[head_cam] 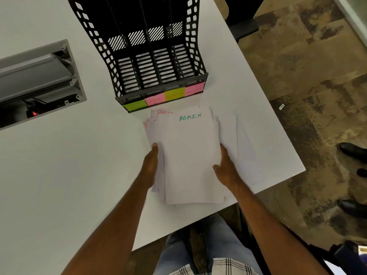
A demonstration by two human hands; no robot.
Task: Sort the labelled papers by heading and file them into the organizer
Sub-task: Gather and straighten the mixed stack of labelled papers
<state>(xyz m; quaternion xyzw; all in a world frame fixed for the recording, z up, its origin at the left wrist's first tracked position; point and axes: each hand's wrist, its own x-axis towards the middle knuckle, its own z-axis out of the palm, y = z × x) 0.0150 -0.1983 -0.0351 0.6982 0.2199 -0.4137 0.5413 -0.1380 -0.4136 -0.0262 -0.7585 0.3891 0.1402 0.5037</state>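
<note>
Bright, even indoor light on a white table (59, 175), with soft, faint shadows. Wide-angle lens bends straight edges near the frame borders. Slight overall softness; sticky-note writing on the black organizer (139, 56) is too blurred to read.

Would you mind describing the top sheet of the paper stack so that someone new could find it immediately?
Start at the black slotted organizer on the white table; just in front of its coloured sticky labels lies a loose stack of white papers, steadied between the left hand and right hand. The top sheet alone reads ADMIN in green; sheets peeking out behind it carry red lettering.
</note>
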